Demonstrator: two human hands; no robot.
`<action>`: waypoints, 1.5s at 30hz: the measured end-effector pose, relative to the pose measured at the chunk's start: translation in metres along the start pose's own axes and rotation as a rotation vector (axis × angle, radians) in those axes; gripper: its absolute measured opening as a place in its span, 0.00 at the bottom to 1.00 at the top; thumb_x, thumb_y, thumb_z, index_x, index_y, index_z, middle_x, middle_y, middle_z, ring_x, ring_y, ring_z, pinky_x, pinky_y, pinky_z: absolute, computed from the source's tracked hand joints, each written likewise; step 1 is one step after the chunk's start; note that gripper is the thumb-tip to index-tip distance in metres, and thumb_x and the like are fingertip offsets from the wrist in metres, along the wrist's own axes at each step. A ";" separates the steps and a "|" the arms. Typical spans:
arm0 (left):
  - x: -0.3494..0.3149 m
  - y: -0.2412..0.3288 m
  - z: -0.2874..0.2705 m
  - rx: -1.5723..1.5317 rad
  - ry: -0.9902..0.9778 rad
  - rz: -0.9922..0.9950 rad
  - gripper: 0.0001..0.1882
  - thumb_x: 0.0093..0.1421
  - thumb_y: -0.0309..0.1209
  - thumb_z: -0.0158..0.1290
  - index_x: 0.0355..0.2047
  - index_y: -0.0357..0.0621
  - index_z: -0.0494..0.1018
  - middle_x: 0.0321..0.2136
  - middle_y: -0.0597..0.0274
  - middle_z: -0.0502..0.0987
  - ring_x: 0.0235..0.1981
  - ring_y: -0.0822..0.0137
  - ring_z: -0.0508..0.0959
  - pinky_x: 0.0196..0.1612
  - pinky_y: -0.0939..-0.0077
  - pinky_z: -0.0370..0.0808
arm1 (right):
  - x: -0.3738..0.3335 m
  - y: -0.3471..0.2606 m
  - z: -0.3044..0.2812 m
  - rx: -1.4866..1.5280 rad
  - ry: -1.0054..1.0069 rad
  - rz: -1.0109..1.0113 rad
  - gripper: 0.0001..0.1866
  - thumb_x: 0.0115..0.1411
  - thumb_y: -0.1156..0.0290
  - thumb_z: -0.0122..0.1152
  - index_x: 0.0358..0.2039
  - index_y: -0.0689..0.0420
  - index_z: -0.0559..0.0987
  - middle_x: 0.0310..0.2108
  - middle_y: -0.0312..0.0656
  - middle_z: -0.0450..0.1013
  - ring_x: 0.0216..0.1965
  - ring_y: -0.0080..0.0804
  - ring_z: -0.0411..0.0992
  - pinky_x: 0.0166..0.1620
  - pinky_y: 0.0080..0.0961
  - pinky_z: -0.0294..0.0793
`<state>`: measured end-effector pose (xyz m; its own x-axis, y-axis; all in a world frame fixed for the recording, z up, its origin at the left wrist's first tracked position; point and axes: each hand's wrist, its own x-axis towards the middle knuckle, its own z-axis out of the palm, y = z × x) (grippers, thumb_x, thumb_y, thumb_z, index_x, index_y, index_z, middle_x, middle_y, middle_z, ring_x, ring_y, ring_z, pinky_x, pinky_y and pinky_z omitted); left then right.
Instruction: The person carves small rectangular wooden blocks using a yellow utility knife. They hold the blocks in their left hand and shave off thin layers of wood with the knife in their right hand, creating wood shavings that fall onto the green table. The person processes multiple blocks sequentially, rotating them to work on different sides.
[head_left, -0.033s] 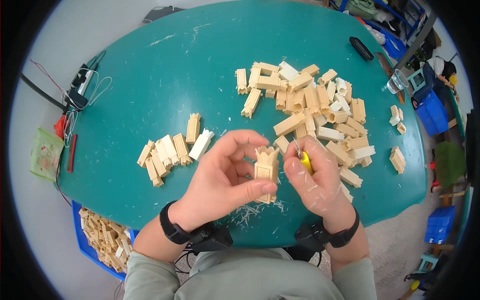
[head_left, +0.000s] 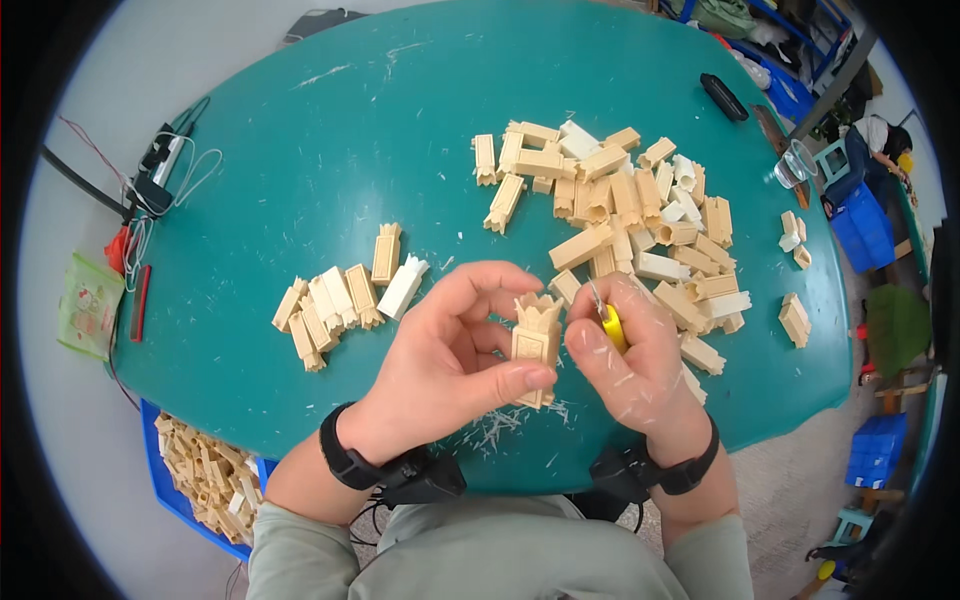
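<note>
My left hand is closed on a beige plastic block, a hollow-looking rectangular piece with a jagged crown-like top. It holds the block upright between thumb and fingers, above the table. My right hand grips a small knife with a yellow handle, its thin metal blade pointing up and away from me. The blade is close to the block but apart from it. White shavings lie on the table below my hands, and specks of them cling to my right hand.
On the green table lie a large pile of beige and white blocks and a smaller group at left. A blue bin full of blocks stands lower left. A power strip, black case and clear cup sit near the edges.
</note>
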<state>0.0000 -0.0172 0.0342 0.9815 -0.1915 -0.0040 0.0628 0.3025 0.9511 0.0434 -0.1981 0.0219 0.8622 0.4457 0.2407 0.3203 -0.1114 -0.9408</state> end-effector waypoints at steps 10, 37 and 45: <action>-0.005 -0.001 0.000 -0.003 -0.050 -0.087 0.25 0.52 0.22 0.57 0.50 0.40 0.62 0.34 0.65 0.71 0.36 0.77 0.72 0.38 0.80 0.70 | 0.000 -0.001 0.005 0.037 -0.007 0.143 0.08 0.55 0.71 0.58 0.30 0.60 0.71 0.24 0.35 0.67 0.24 0.18 0.61 0.28 0.16 0.63; -0.009 -0.003 -0.012 -0.105 -0.083 -0.036 0.13 0.57 0.21 0.49 0.43 0.35 0.65 0.33 0.62 0.73 0.30 0.79 0.73 0.29 0.85 0.71 | 0.004 0.004 0.001 -0.514 0.008 -0.328 0.12 0.53 0.63 0.59 0.22 0.58 0.70 0.18 0.41 0.66 0.18 0.38 0.65 0.20 0.28 0.62; -0.004 -0.010 -0.012 -0.069 -0.005 0.092 0.13 0.55 0.18 0.51 0.40 0.38 0.65 0.34 0.64 0.72 0.33 0.77 0.73 0.36 0.83 0.71 | 0.002 -0.002 0.001 -0.364 0.001 -0.229 0.12 0.54 0.64 0.57 0.22 0.59 0.71 0.19 0.42 0.66 0.18 0.39 0.65 0.21 0.28 0.63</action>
<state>-0.0028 -0.0078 0.0212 0.9827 -0.1651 0.0838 -0.0145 0.3824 0.9239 0.0439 -0.1960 0.0235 0.7530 0.4948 0.4338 0.6208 -0.3156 -0.7176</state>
